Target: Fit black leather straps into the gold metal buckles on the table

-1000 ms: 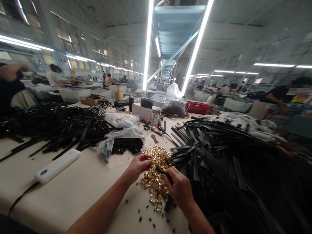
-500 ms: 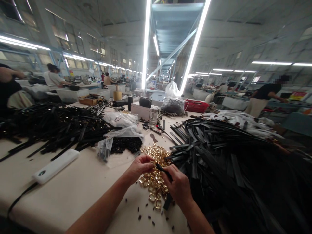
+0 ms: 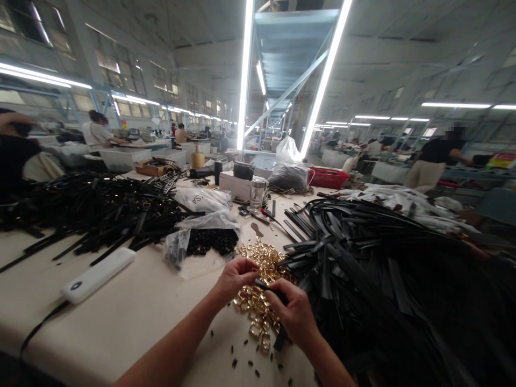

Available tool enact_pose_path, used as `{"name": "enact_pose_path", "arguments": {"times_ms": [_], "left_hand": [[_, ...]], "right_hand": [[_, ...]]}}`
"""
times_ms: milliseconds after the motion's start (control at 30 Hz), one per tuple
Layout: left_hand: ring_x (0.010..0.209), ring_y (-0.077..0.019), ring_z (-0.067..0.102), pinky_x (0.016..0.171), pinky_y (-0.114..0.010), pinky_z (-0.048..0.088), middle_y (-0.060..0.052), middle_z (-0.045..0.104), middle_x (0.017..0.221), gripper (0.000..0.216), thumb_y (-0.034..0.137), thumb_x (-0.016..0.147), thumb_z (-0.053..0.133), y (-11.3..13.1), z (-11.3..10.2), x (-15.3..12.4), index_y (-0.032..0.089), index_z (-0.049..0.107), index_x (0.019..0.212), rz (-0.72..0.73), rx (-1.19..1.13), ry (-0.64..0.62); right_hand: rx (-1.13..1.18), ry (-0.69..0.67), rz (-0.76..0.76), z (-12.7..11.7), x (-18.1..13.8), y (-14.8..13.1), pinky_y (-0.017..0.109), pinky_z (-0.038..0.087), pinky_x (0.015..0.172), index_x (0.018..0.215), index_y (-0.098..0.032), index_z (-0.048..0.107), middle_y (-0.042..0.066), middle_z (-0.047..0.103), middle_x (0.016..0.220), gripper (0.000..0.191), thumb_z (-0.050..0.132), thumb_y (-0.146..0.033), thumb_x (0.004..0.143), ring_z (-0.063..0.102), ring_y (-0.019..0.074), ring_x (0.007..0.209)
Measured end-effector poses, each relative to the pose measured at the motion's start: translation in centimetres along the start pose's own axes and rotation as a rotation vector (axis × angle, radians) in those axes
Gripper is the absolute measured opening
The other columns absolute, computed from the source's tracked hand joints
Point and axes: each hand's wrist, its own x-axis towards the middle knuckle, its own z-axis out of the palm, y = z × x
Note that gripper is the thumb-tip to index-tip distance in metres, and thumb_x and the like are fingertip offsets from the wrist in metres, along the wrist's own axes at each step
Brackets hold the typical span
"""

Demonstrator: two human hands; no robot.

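My right hand is closed around a black strap, whose tip points left out of the fingers. The strap's other end hangs below that hand. At the tip, my left hand is closed in a pinch; what sits between its thumb and fingers is too small to make out. Under both hands spreads a heap of gold buckles. Several small black pieces lie scattered on the pale table nearer to me. An open plastic bag of small black pieces lies beyond my left hand.
A big pile of black straps covers the right side. Straps with buckles are heaped at the left, behind a white corded device. Farther back stand a glass jar and a red basket. People work in the background.
The whole view has shifted slightly, so things appear a little to the right. Both hands stay together at the strap's tip, with only small finger movement.
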Motion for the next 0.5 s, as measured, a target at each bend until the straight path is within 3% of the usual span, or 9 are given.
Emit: {"name": "enact_pose_path", "arguments": {"times_ms": [300, 500], "left_hand": [[0.06, -0.0095, 0.058, 0.059, -0.022, 0.048, 0.001, 0.065, 0.066, 0.028, 0.025, 0.058, 0.082, 0.4, 0.75, -0.54, 0.014, 0.066, 0.077, 0.038, -0.064, -0.001], [0.068, -0.0108, 0.062, 0.067, -0.023, 0.049, 0.0, 0.068, 0.073, 0.026, 0.022, 0.062, 0.08, 0.08, 0.77, -0.66, 0.014, 0.065, 0.081, 0.092, -0.047, -0.043]], "right_hand": [[0.325, -0.023, 0.213, 0.78, 0.12, 0.56, 0.021, 0.033, 0.05, 0.07, -0.016, 0.06, -0.004, 0.048, 0.059, 0.026, 0.062, -0.041, 0.08, 0.04, 0.0093, 0.054], [0.372, -0.012, 0.262, 0.52, 0.2, 0.63, 0.02, 0.033, 0.048, 0.071, -0.016, 0.059, -0.004, 0.045, 0.058, 0.028, 0.062, -0.043, 0.079, 0.039, 0.0091, 0.053]]}}
